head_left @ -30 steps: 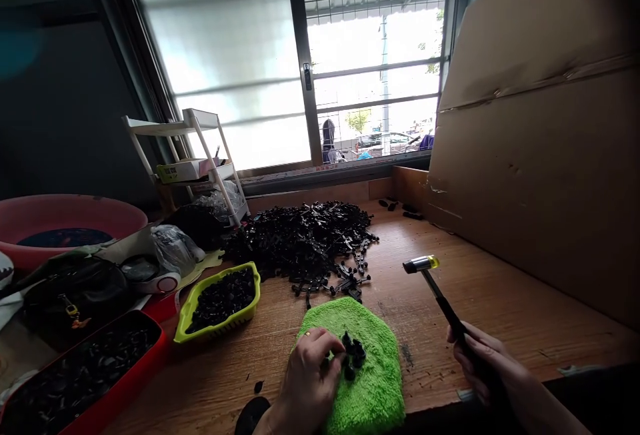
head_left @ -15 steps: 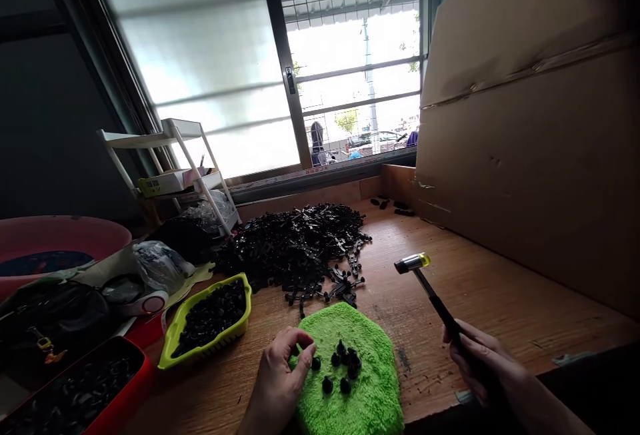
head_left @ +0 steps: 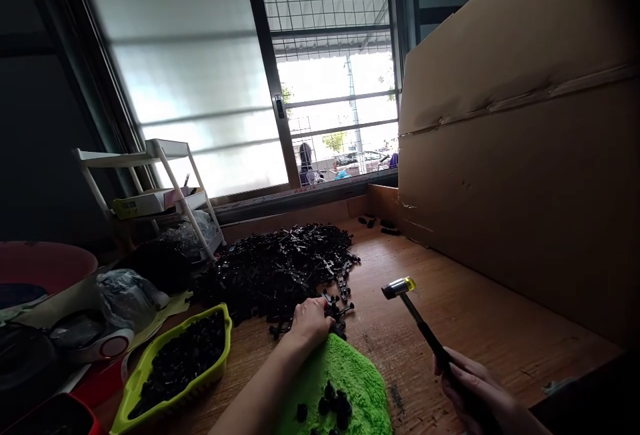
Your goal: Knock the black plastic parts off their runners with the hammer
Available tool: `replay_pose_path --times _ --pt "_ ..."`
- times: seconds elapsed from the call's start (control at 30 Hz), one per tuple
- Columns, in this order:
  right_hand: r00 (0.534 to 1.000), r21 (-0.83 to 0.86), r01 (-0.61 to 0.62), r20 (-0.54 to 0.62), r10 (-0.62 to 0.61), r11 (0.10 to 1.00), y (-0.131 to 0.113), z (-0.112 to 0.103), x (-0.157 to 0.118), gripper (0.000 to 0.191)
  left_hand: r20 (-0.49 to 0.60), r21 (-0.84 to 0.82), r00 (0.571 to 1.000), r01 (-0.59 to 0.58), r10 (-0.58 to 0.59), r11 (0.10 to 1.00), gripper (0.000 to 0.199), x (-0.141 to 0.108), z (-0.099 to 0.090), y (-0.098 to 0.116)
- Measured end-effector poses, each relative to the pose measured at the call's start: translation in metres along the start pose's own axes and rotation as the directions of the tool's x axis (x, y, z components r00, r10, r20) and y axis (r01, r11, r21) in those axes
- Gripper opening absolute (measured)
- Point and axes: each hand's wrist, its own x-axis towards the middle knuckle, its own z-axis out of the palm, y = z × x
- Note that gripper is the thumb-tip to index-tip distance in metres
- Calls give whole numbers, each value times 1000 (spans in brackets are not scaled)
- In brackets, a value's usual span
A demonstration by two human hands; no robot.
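Note:
My left hand (head_left: 311,323) reaches over the far edge of a green fluffy cloth (head_left: 357,375) to the near edge of a heap of small black parts (head_left: 287,258). Its fingers are curled down among a few loose black pieces (head_left: 343,312); whether one is between them is hidden. Several round black knobs (head_left: 335,405) lie on the cloth, near my left forearm. On the right, my right hand (head_left: 470,382) grips the black handle of a small mallet (head_left: 400,287), whose metal head has one black and one yellow face. The mallet is raised above the wooden table.
A yellow-green basket (head_left: 227,348) full of black pieces stands on the left, beside a red container (head_left: 87,415). Behind are a plastic bag (head_left: 127,302) and a white shelf rack (head_left: 170,148). A large cardboard box (head_left: 500,208) walls off the right side of the table (head_left: 450,295).
My left hand has moved from the knobs on the cloth forward to the heap's edge. The right hand still holds the mallet up. The view has tilted, so the scene sits lower.

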Motion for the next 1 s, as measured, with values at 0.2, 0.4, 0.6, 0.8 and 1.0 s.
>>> replay_pose_path --times 0.2,0.4,0.6,0.8,1.0 --pt "1000 15 16 -7 -16 1000 2 -1 -1 34 -32 -166 999 1 -7 986 19 4 -1 -14" --pt "999 66 30 -28 -28 997 4 -1 -2 32 -97 -403 994 8 -51 915 20 -16 -36 -36" --pt "998 46 29 -53 -26 999 6 -1 -4 32 -248 -560 959 -29 -134 828 30 -65 -60 -48" --pt "996 -2 5 -94 -6 1000 3 0 -10 28 -31 -769 988 72 -149 636 30 -124 -59 -50" --pt "985 -74 -63 -167 50 995 -2 6 -18 21 2 -733 989 102 -148 672 18 -137 -47 -59"
